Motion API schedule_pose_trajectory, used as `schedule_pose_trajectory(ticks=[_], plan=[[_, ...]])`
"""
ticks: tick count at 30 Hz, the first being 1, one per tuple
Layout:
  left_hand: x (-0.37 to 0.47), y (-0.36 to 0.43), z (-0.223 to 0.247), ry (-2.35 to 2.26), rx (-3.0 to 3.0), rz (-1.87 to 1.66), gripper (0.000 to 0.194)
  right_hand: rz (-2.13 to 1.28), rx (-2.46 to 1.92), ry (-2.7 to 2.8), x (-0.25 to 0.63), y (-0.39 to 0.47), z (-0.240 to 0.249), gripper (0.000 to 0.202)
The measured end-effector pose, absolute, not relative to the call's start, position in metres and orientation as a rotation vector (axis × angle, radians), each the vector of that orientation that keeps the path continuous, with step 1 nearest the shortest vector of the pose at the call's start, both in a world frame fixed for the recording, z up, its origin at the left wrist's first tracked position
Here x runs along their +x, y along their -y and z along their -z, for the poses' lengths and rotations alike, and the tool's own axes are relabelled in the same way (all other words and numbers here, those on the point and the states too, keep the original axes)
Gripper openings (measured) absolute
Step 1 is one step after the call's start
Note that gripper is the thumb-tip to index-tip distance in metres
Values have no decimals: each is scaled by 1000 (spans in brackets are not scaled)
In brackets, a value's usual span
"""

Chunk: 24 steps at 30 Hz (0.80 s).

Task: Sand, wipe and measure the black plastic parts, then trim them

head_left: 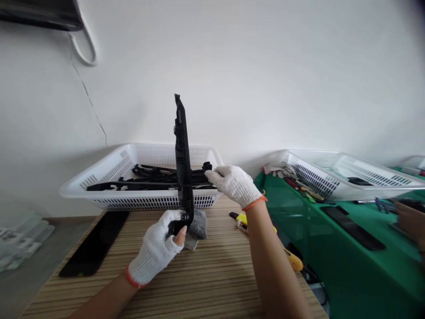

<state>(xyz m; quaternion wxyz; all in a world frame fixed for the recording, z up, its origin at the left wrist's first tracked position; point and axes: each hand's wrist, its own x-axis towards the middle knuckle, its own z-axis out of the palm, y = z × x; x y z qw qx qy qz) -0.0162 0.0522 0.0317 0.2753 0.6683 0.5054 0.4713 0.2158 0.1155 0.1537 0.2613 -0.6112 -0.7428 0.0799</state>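
Note:
A long black plastic part (183, 155) stands nearly upright in front of a white basket (133, 195). My left hand (161, 243), in a white glove with the thumb tip bare, is closed round its lower end. To the right of the part, my gloved right hand (234, 184) is raised at the basket's front right corner. Its fingers are pressed together near a dark knob-like piece, and what they hold, if anything, is too small to name. Several black parts (156, 175) lie in the basket. A grey cloth (198, 225) rests on the striped table behind my left hand.
A black flat panel (94, 243) lies at the table's left. Yellow tools (244, 219) sit near its right edge. On the green table (335, 266) are another basket (361, 192), gloves (279, 169) and a dark bar (353, 227). Another person's hand (410, 221) shows at far right.

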Motion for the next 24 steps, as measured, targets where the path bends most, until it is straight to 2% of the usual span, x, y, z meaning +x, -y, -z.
schedule_pose_trajectory(ticks=[3, 10, 13, 17, 19, 24], plan=[[-13, -52, -35, -1395, 1950, -1277, 33, -201, -1719, 2001, 210, -117, -152, 45], [-10, -51, -34, -1415, 2037, -1314, 31, -229, -1604, 2120, 219, -121, -145, 54], [-13, -52, -36, -1379, 2093, -1445, 23, -108, -1443, 2324, 228, -125, -141, 41], [-19, -56, -43, -1290, 2205, -1629, 14, 52, -1399, 2418, 233, -128, -139, 39], [-22, -58, -47, -1250, 2247, -1663, 12, -21, -1510, 2323, 230, -126, -141, 35], [-24, -60, -50, -1171, 2418, -1712, 8, -282, -1747, 2008, 220, -121, -150, 41]])
